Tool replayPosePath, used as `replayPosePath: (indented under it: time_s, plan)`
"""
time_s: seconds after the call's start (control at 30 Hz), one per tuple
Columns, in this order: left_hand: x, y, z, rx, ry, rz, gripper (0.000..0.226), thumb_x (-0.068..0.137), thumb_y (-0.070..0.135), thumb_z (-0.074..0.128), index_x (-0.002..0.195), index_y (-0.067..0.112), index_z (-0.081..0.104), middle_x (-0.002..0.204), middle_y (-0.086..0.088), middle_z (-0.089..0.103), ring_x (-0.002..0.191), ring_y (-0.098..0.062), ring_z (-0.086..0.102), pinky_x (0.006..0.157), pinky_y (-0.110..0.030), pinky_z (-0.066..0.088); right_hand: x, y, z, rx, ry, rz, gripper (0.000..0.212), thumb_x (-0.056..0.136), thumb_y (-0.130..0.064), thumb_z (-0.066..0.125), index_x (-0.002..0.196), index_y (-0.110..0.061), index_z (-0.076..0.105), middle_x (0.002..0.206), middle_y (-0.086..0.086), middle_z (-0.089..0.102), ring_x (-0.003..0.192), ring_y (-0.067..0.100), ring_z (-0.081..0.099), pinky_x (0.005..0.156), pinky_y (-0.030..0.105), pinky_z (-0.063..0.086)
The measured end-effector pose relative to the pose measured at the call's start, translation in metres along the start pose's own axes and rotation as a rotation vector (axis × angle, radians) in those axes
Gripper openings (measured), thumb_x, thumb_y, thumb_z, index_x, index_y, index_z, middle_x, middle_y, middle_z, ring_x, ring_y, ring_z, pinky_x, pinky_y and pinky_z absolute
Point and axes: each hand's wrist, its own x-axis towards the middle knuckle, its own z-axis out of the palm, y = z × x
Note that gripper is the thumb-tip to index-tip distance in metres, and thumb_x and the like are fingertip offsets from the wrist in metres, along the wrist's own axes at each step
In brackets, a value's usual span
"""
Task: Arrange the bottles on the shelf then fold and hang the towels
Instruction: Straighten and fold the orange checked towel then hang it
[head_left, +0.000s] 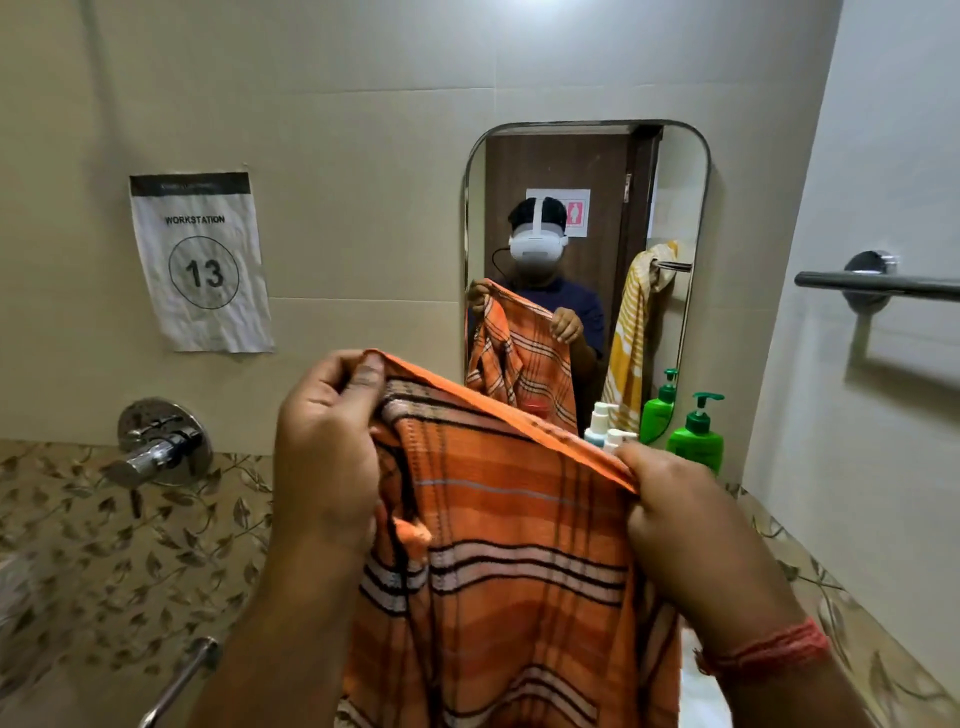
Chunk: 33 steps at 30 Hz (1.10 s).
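Beige tiled bathroom wall (363, 130) fills the single head view, with a mirror (587, 171) ahead and a steel towel bar (878, 285) on the right-hand wall. I note an orange striped towel (509, 545) held up in front of the mirror. My left hand (324, 447) is pinched closed on its upper left corner; my right hand (670, 514) is closed on the top hem, lower down. Green pump bottle (696, 441) and white bottles (602, 423) stand beyond it by the mirror's foot. In my judgement, folding is the step in hand: level both corners, pull the hem taut, then bring edge to edge squarely before hanging.
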Motion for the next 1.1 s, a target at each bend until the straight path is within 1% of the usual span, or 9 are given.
replayPosePath:
  time_s: [0.1, 0.17, 0.27, 0.37, 0.63, 0.8, 0.97, 1.03, 1.1]
  plan:
    - [0.007, 0.0, -0.007, 0.28, 0.02, 0.064, 0.014, 0.096, 0.032, 0.062, 0.085, 0.035, 0.07, 0.073, 0.014, 0.072, 0.066, -0.005, 0.067, 0.066, -0.033, 0.053, -0.001, 0.004, -0.005, 0.224, 0.012, -0.016, 0.043, 0.091, 0.005, 0.047, 0.1, -0.036, 0.053, 0.1, -0.01, 0.06, 0.083, 0.005, 0.057, 0.066, 0.014, 0.048]
    - [0.0, 0.001, -0.002, 0.449, -0.21, 0.069, 0.013, 0.092, 0.045, 0.069, 0.104, 0.039, 0.067, 0.101, 0.019, 0.074, 0.092, -0.002, 0.07, 0.084, -0.032, 0.056, 0.002, -0.004, -0.009, 0.351, 0.002, -0.066, 0.037, 0.093, 0.003, 0.049, 0.094, -0.033, 0.051, 0.086, -0.008, 0.062, 0.076, 0.001, 0.061, 0.053, 0.01, 0.045]
    - [-0.016, 0.0, 0.012, 0.496, -0.604, 0.028, 0.061, 0.075, 0.069, 0.072, 0.129, 0.044, 0.056, 0.124, 0.027, 0.065, 0.092, -0.004, 0.071, 0.075, -0.024, 0.06, 0.011, -0.024, -0.008, 0.344, 0.067, -0.18, 0.023, 0.095, -0.009, 0.053, 0.085, -0.029, 0.055, 0.074, -0.009, 0.059, 0.073, -0.001, 0.058, 0.055, 0.011, 0.045]
    - [-0.023, -0.004, 0.022, 0.382, -0.815, -0.041, 0.042, 0.084, 0.049, 0.074, 0.121, 0.031, 0.067, 0.114, 0.006, 0.074, 0.101, -0.011, 0.072, 0.084, -0.032, 0.061, 0.019, -0.038, -0.009, 0.314, 0.121, -0.249, 0.013, 0.093, -0.016, 0.059, 0.087, -0.027, 0.063, 0.076, -0.01, 0.062, 0.07, 0.005, 0.057, 0.061, 0.018, 0.045]
    - [-0.015, -0.006, 0.01, 0.246, -0.192, 0.053, 0.024, 0.092, 0.048, 0.056, 0.081, 0.033, 0.071, 0.064, 0.013, 0.068, 0.057, -0.001, 0.061, 0.052, -0.017, 0.048, 0.006, -0.01, 0.012, 0.113, 0.102, -0.129, 0.03, 0.088, -0.005, 0.053, 0.102, -0.028, 0.066, 0.094, -0.008, 0.061, 0.089, 0.015, 0.058, 0.073, 0.029, 0.048]
    - [0.014, 0.005, -0.021, 0.327, 0.151, 0.124, 0.013, 0.094, 0.047, 0.065, 0.088, 0.038, 0.07, 0.08, 0.02, 0.073, 0.078, -0.006, 0.068, 0.073, -0.03, 0.054, 0.0, 0.025, -0.001, 0.169, 0.092, 0.058, 0.043, 0.088, 0.007, 0.051, 0.104, -0.031, 0.062, 0.095, -0.003, 0.068, 0.073, 0.008, 0.057, 0.058, 0.019, 0.042]
    - [-0.013, -0.004, 0.014, 0.404, -0.535, 0.002, 0.063, 0.068, 0.067, 0.072, 0.126, 0.044, 0.061, 0.112, 0.015, 0.072, 0.088, -0.001, 0.072, 0.076, -0.016, 0.056, 0.011, -0.012, -0.012, 0.296, 0.05, -0.177, 0.02, 0.09, -0.004, 0.055, 0.089, -0.022, 0.063, 0.077, -0.005, 0.065, 0.073, 0.008, 0.061, 0.059, 0.024, 0.049]
    - [-0.028, -0.011, 0.027, 0.421, -0.781, 0.004, 0.054, 0.08, 0.063, 0.071, 0.128, 0.041, 0.063, 0.115, 0.017, 0.072, 0.093, 0.0, 0.072, 0.076, -0.017, 0.058, 0.017, -0.026, -0.013, 0.319, 0.031, -0.231, 0.017, 0.09, -0.009, 0.057, 0.085, -0.025, 0.061, 0.078, -0.006, 0.064, 0.073, 0.009, 0.059, 0.061, 0.027, 0.05]
    - [-0.033, -0.016, 0.032, 0.46, -0.742, 0.065, 0.021, 0.092, 0.038, 0.068, 0.11, 0.03, 0.072, 0.099, 0.011, 0.076, 0.088, -0.003, 0.071, 0.073, -0.022, 0.058, 0.021, -0.029, -0.012, 0.304, 0.046, -0.26, 0.02, 0.091, -0.01, 0.057, 0.084, -0.029, 0.058, 0.079, -0.008, 0.062, 0.073, 0.007, 0.058, 0.061, 0.023, 0.049]
